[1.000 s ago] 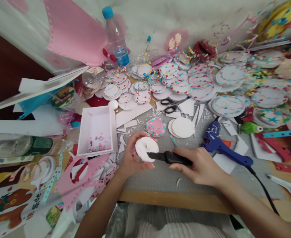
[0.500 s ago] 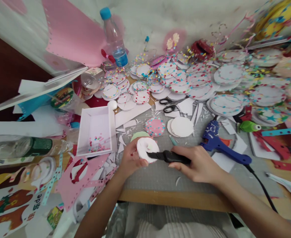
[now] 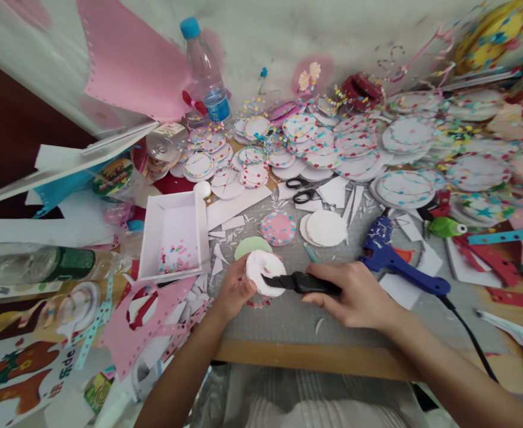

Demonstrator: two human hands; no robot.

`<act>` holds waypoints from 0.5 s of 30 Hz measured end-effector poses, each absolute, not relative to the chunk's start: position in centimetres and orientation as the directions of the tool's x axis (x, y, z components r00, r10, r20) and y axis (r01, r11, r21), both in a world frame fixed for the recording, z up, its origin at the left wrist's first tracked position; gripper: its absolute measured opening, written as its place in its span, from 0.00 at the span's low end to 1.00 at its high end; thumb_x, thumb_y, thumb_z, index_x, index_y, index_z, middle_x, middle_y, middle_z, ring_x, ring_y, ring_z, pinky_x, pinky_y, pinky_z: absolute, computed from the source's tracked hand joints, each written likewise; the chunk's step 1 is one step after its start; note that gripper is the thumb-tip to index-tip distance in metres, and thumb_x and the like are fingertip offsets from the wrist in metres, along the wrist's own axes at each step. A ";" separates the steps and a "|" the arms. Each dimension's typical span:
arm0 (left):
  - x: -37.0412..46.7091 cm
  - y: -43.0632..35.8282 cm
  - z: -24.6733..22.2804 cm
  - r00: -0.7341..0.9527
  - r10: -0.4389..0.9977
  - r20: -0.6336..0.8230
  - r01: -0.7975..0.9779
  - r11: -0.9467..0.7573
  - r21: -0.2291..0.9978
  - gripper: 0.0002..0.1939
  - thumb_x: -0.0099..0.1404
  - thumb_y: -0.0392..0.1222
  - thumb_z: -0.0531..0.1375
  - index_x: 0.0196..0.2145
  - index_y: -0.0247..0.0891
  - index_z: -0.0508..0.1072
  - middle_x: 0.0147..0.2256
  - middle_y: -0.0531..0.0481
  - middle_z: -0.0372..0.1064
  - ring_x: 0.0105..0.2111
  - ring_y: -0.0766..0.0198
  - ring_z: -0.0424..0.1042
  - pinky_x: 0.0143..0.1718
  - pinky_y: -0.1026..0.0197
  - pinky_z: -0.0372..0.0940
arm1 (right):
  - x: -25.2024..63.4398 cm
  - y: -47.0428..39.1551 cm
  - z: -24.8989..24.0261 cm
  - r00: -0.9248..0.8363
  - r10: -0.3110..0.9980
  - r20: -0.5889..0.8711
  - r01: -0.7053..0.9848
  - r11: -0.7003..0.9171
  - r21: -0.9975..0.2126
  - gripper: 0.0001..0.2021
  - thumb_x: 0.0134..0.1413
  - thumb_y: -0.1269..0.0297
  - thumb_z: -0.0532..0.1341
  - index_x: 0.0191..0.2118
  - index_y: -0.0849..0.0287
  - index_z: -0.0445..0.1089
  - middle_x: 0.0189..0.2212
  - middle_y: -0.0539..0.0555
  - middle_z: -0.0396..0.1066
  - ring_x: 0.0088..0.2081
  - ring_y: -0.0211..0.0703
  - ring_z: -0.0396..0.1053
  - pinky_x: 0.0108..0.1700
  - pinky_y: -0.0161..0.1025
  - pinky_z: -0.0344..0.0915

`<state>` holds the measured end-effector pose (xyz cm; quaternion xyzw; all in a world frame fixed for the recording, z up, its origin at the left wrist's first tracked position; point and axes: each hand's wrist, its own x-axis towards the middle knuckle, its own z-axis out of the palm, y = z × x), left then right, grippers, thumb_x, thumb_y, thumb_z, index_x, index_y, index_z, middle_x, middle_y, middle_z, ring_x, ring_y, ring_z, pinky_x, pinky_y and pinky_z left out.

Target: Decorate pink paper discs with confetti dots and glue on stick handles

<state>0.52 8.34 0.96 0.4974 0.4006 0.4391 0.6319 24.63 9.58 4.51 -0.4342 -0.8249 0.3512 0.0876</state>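
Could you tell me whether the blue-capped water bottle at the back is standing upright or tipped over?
Upright: the water bottle stands with its blue cap on top.

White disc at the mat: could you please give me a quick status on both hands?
Left hand grips white disc. Right hand holds black knife, tip on disc. Green disc just behind.

Two bottles (image 3: pixel 205 68) (image 3: pixel 30 264), one scissors (image 3: pixel 303 190), one glue gun (image 3: pixel 395 258).

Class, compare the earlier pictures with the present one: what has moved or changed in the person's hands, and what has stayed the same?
The left hand has turned the white foam disc and drawn it slightly nearer, uncovering the green disc behind it. The right hand keeps the black knife against the disc. The blue glue gun and white tray lie unmoved.
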 end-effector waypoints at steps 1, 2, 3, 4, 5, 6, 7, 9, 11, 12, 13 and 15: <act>0.4 8.3 0.9 0.305 0.949 -0.075 -0.154 0.127 0.980 0.38 0.53 0.71 0.57 0.46 0.33 0.73 0.37 0.39 0.74 0.35 0.51 0.73 0.35 0.54 0.67 | 24.6 9.5 4.5 -0.610 0.778 -0.150 0.650 0.382 -0.657 0.22 0.59 0.43 0.51 0.34 0.59 0.68 0.20 0.52 0.70 0.22 0.41 0.69 0.24 0.34 0.48; 0.3 8.2 0.9 0.319 0.944 -0.079 -0.152 0.133 0.979 0.38 0.54 0.70 0.55 0.45 0.33 0.73 0.37 0.38 0.74 0.35 0.51 0.74 0.35 0.55 0.67 | 24.6 9.5 4.4 -0.612 0.779 -0.137 0.643 0.389 -0.660 0.22 0.59 0.43 0.51 0.34 0.59 0.68 0.20 0.52 0.70 0.22 0.41 0.69 0.24 0.34 0.48; 0.2 8.1 0.9 0.336 0.939 -0.081 -0.150 0.138 0.979 0.37 0.56 0.70 0.54 0.45 0.32 0.73 0.37 0.38 0.74 0.35 0.50 0.74 0.35 0.54 0.67 | 24.6 9.5 4.4 -0.616 0.778 -0.122 0.634 0.397 -0.664 0.22 0.59 0.44 0.51 0.34 0.59 0.68 0.21 0.52 0.70 0.22 0.41 0.69 0.24 0.34 0.48; 0.1 8.1 0.8 0.350 0.933 -0.080 -0.148 0.139 0.979 0.37 0.57 0.70 0.53 0.45 0.32 0.73 0.37 0.38 0.74 0.36 0.50 0.73 0.35 0.54 0.67 | 24.6 9.4 4.4 -0.620 0.777 -0.109 0.626 0.405 -0.667 0.22 0.59 0.44 0.51 0.34 0.59 0.68 0.21 0.52 0.69 0.22 0.41 0.69 0.24 0.34 0.48; 0.1 8.1 0.8 0.362 0.929 -0.076 -0.146 0.137 0.980 0.37 0.58 0.69 0.52 0.45 0.31 0.73 0.37 0.37 0.74 0.37 0.49 0.73 0.36 0.54 0.68 | 24.6 9.4 4.4 -0.624 0.775 -0.099 0.618 0.411 -0.670 0.22 0.59 0.44 0.52 0.34 0.59 0.67 0.21 0.52 0.69 0.22 0.41 0.69 0.24 0.34 0.48; 0.0 8.1 0.8 0.372 0.926 -0.072 -0.145 0.134 0.980 0.37 0.59 0.69 0.51 0.45 0.30 0.73 0.38 0.37 0.73 0.38 0.48 0.73 0.36 0.53 0.68 | 24.6 9.4 4.4 -0.626 0.775 -0.093 0.613 0.415 -0.672 0.21 0.59 0.44 0.52 0.35 0.59 0.67 0.21 0.52 0.69 0.22 0.41 0.69 0.24 0.35 0.48; 0.1 8.1 0.9 0.378 0.924 -0.067 -0.147 0.131 0.981 0.37 0.59 0.69 0.51 0.45 0.30 0.73 0.38 0.36 0.73 0.39 0.48 0.73 0.37 0.52 0.68 | 24.6 9.4 4.5 -0.627 0.774 -0.090 0.610 0.416 -0.675 0.21 0.59 0.44 0.52 0.35 0.60 0.67 0.21 0.52 0.69 0.22 0.41 0.68 0.24 0.35 0.48; 0.2 8.2 1.1 0.386 0.921 -0.060 -0.157 0.129 0.979 0.38 0.58 0.70 0.51 0.45 0.30 0.73 0.39 0.36 0.73 0.40 0.46 0.72 0.37 0.51 0.68 | 24.7 9.4 4.6 -0.630 0.771 -0.093 0.602 0.410 -0.685 0.21 0.59 0.45 0.52 0.34 0.59 0.67 0.20 0.51 0.68 0.21 0.39 0.67 0.24 0.35 0.47; 0.4 8.4 1.4 0.383 0.921 -0.070 -0.173 0.146 0.974 0.38 0.57 0.70 0.53 0.46 0.31 0.72 0.40 0.36 0.72 0.41 0.46 0.72 0.38 0.51 0.68 | 24.7 9.4 4.7 -0.629 0.770 -0.107 0.599 0.392 -0.698 0.21 0.59 0.45 0.52 0.33 0.59 0.67 0.19 0.50 0.66 0.20 0.38 0.65 0.23 0.34 0.46; 0.6 8.5 1.6 0.375 0.924 -0.072 -0.183 0.150 0.971 0.38 0.55 0.70 0.55 0.47 0.32 0.71 0.41 0.36 0.72 0.41 0.46 0.72 0.39 0.52 0.68 | 24.7 9.4 4.7 -0.626 0.770 -0.119 0.601 0.380 -0.703 0.21 0.59 0.45 0.52 0.33 0.59 0.67 0.19 0.50 0.65 0.19 0.37 0.64 0.23 0.34 0.46; 0.7 8.6 1.8 0.362 0.930 -0.069 -0.196 0.148 0.969 0.38 0.54 0.69 0.57 0.48 0.33 0.71 0.42 0.37 0.72 0.41 0.47 0.72 0.39 0.52 0.68 | 24.6 9.4 4.8 -0.623 0.771 -0.132 0.604 0.367 -0.707 0.21 0.59 0.45 0.52 0.32 0.59 0.66 0.18 0.49 0.65 0.19 0.37 0.63 0.23 0.34 0.46; 1.0 8.8 2.2 0.325 0.945 -0.042 -0.220 0.119 0.968 0.38 0.50 0.66 0.62 0.49 0.35 0.69 0.43 0.38 0.71 0.40 0.50 0.72 0.39 0.54 0.67 | 24.6 9.4 4.9 -0.611 0.776 -0.157 0.616 0.342 -0.709 0.20 0.59 0.45 0.52 0.33 0.58 0.66 0.17 0.49 0.64 0.19 0.37 0.63 0.23 0.34 0.45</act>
